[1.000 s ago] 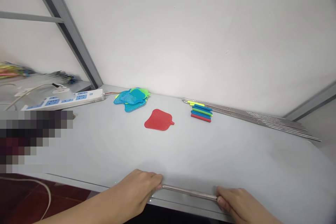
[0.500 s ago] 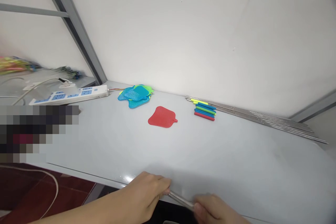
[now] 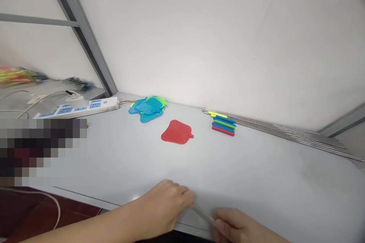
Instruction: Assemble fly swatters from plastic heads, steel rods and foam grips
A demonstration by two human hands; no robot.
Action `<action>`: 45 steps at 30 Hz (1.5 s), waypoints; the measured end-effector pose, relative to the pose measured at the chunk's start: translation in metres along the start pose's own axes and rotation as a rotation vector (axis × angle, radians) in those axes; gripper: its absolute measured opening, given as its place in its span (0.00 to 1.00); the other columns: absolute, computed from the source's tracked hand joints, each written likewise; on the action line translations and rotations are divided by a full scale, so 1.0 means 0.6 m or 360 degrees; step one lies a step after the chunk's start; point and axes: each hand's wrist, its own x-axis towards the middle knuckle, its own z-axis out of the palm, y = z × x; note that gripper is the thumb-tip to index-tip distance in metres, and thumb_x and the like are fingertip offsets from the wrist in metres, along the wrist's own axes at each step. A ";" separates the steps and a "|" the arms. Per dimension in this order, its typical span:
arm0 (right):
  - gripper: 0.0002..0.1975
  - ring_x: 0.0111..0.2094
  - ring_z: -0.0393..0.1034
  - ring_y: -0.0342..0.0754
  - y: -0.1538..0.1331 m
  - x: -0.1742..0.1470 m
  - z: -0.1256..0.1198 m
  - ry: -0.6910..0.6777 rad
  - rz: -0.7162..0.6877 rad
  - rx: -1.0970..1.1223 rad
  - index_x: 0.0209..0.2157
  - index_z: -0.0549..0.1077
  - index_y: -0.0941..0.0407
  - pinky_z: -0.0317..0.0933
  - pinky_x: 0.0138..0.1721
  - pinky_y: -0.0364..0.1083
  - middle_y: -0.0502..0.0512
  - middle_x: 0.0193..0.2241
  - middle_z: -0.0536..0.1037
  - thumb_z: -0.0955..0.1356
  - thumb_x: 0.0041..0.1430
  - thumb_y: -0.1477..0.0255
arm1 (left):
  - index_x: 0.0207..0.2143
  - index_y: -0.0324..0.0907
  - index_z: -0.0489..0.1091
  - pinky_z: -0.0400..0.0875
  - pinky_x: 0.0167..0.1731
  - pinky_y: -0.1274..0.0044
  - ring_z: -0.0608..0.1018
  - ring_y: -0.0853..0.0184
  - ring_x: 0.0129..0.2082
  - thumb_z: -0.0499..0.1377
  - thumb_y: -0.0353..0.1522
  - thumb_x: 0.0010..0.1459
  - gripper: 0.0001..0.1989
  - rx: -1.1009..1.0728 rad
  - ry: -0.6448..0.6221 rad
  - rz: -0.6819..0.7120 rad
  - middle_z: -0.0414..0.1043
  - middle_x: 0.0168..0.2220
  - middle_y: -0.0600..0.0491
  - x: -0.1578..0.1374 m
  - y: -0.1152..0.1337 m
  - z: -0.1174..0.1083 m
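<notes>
Near the table's front edge my left hand is closed around one end of a thin metal rod. My right hand, partly blurred, is closed on the same rod further right, and a short stretch of it shows between the hands. Beyond them lies a red fly swatter head, flat, its stub pointing right. Several blue and green swatter heads are piled behind it to the left. Short coloured handle tubes in blue, green, yellow and red lie at the back right.
A bundle of long metal rods runs along the wall at the right. On the left, a white power strip with plugs and cables rests on the grey table. A grey metal frame post rises behind it; a blurred-out area covers the left edge.
Both hands have shifted slightly right with the rod between them. The whole scene sits a little lower as the camera tilts. The swatter heads and tubes stay in place.
</notes>
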 end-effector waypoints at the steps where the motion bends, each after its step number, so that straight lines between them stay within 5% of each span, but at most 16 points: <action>1: 0.17 0.19 0.49 0.37 -0.001 0.001 -0.008 0.0016 -0.0068 0.0079 0.24 0.59 0.57 0.47 0.21 0.37 0.45 0.18 0.57 0.54 0.53 0.58 | 0.29 0.43 0.59 0.60 0.27 0.79 0.68 0.70 0.25 0.47 0.21 0.46 0.10 0.0056 0.0051 0.0052 0.65 0.26 0.56 0.014 -0.005 -0.010; 5: 0.16 0.23 0.52 0.39 -0.003 0.006 -0.057 0.0425 -0.0363 -0.0050 0.29 0.62 0.56 0.51 0.27 0.39 0.46 0.20 0.58 0.52 0.55 0.60 | 0.30 0.43 0.61 0.59 0.27 0.80 0.68 0.70 0.29 0.40 0.32 0.57 0.12 0.0125 0.0242 0.0109 0.64 0.27 0.55 0.080 -0.042 -0.056; 8: 0.17 0.25 0.54 0.42 0.010 0.004 -0.102 0.0763 -0.0290 -0.0277 0.33 0.64 0.54 0.52 0.28 0.41 0.47 0.21 0.58 0.52 0.55 0.59 | 0.43 0.43 0.59 0.59 0.36 0.77 0.66 0.67 0.38 0.37 0.39 0.57 0.18 0.0078 0.0428 -0.0036 0.62 0.38 0.51 0.114 -0.091 -0.076; 16: 0.19 0.24 0.55 0.41 0.033 0.006 -0.161 0.0876 -0.0189 -0.0268 0.33 0.67 0.55 0.50 0.25 0.40 0.48 0.21 0.62 0.54 0.53 0.58 | 0.55 0.39 0.43 0.43 0.47 0.63 0.45 0.52 0.54 0.43 0.53 0.44 0.41 0.0125 0.0377 -0.0608 0.43 0.55 0.40 0.117 -0.207 -0.052; 19: 0.19 0.17 0.50 0.37 0.015 0.032 -0.172 0.0778 -0.0257 0.0024 0.35 0.66 0.56 0.45 0.19 0.39 0.47 0.22 0.62 0.55 0.52 0.57 | 0.55 0.40 0.42 0.42 0.47 0.63 0.43 0.51 0.54 0.44 0.54 0.43 0.42 0.0091 0.0371 -0.0607 0.42 0.55 0.42 0.116 -0.211 -0.045; 27: 0.21 0.13 0.43 0.33 -0.010 0.108 -0.170 0.0680 -0.0360 0.0575 0.38 0.66 0.55 0.36 0.13 0.38 0.46 0.19 0.61 0.60 0.47 0.56 | 0.45 0.44 0.56 0.55 0.41 0.66 0.59 0.56 0.42 0.52 0.55 0.31 0.39 -0.0013 0.0634 -0.0655 0.54 0.41 0.48 0.119 -0.204 -0.037; 33: 0.18 0.15 0.43 0.34 0.010 0.107 -0.160 0.0643 -0.0435 0.0779 0.38 0.67 0.57 0.36 0.14 0.39 0.48 0.21 0.61 0.60 0.50 0.60 | 0.35 0.42 0.59 0.59 0.38 0.70 0.61 0.62 0.38 0.52 0.52 0.37 0.27 -0.0124 0.0819 -0.0555 0.52 0.36 0.51 0.120 -0.195 -0.040; 45: 0.21 0.17 0.46 0.36 0.024 0.097 -0.165 0.0731 -0.0435 0.0398 0.44 0.65 0.57 0.40 0.17 0.40 0.51 0.23 0.67 0.62 0.49 0.62 | 0.29 0.42 0.56 0.59 0.35 0.73 0.62 0.67 0.33 0.46 0.43 0.51 0.13 -0.0216 0.1076 -0.0536 0.56 0.30 0.54 0.115 -0.194 -0.057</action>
